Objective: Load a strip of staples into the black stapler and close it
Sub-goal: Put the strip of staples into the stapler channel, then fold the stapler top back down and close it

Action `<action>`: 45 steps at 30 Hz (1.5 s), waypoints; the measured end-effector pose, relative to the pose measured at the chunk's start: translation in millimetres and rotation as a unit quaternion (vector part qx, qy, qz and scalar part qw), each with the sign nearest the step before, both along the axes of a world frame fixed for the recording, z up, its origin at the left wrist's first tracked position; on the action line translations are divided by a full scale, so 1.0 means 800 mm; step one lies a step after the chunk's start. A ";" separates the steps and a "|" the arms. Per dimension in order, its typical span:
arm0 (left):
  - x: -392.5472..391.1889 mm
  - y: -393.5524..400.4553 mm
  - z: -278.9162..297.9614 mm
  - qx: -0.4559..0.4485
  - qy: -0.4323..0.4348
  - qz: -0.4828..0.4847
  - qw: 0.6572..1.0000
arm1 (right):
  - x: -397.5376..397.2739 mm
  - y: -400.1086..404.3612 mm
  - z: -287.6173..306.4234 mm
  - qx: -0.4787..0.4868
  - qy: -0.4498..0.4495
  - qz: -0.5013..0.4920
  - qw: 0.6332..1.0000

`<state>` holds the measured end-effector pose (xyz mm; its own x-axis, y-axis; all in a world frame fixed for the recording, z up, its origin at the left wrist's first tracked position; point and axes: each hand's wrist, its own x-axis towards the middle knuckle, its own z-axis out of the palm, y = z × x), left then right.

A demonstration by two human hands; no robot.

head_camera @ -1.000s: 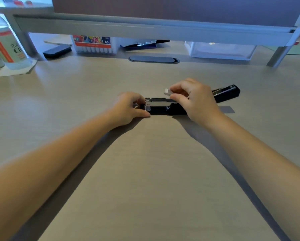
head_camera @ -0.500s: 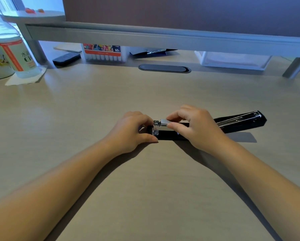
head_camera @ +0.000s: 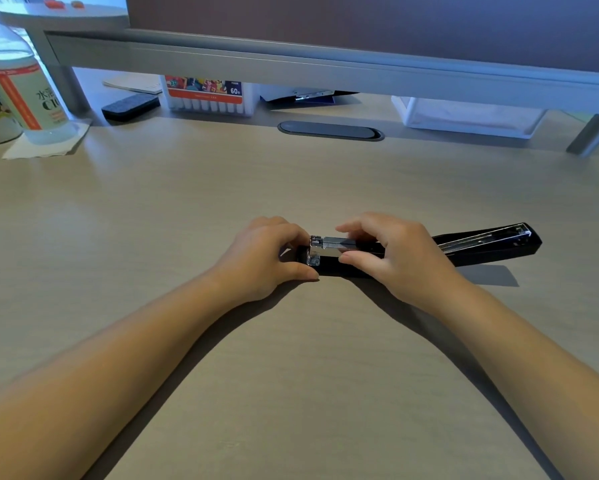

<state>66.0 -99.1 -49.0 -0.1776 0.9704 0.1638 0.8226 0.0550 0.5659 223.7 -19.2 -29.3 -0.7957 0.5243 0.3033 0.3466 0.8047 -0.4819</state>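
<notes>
On the counter [head_camera: 291, 358], right in the middle, the black stapler [head_camera: 332, 265] lies flipped open, its lid [head_camera: 488, 242] stretched out flat to the right. The left hand [head_camera: 263, 258] is curled around the stapler's front end, pinning it down, while the right hand [head_camera: 398, 254] has thumb and fingers pinched onto the strip of staples [head_camera: 336, 242] sitting in the metal channel. Way back sit a bottle [head_camera: 28, 98] and a marker box [head_camera: 208, 95].
</notes>
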 end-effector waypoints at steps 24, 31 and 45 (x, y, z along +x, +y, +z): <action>-0.011 -0.009 0.002 -0.013 -0.006 0.034 0.999 | 0.036 0.014 0.023 0.083 -0.149 -0.092 0.981; -0.012 -0.017 0.007 -0.021 0.001 0.059 0.998 | 0.061 0.015 0.028 0.133 -0.188 -0.197 0.953; -0.015 -0.030 0.008 -0.012 -0.026 0.087 0.996 | 0.063 0.027 0.004 -0.286 0.317 -0.162 0.890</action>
